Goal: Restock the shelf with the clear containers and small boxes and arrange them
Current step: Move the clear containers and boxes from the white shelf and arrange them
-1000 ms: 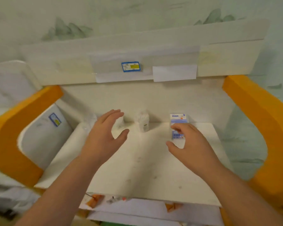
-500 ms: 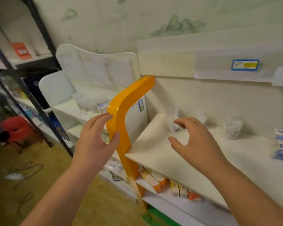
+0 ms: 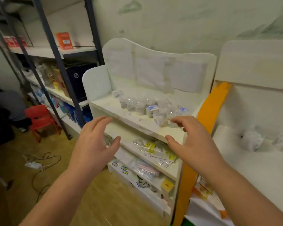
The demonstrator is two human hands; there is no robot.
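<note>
— Stockroom walls close you in, with a white shelf unit [image 3: 137, 123] straight ahead. Where is your stock?

— Your clear containers [image 3: 134, 103] stand bunched toward the right end of its top shelf, with two small boxes [image 3: 151, 110] among them. A few more containers [image 3: 252, 141] sit on the orange-trimmed shelf [image 3: 258, 160] at your right.

— And your hands?

— Your left hand [image 3: 93, 144] hangs open before the shelf's front edge, fingers spread, holding nothing. Your right hand [image 3: 193, 142] is open too, its fingertips just beside the nearest containers; I cannot tell whether they touch.

— How will these handle?

— Probably light, thin-walled and slick, easily crushed or toppled. Take each container around its sides with a gentle grip. The boxes look stiffer; pinch them across their flat faces.
</note>
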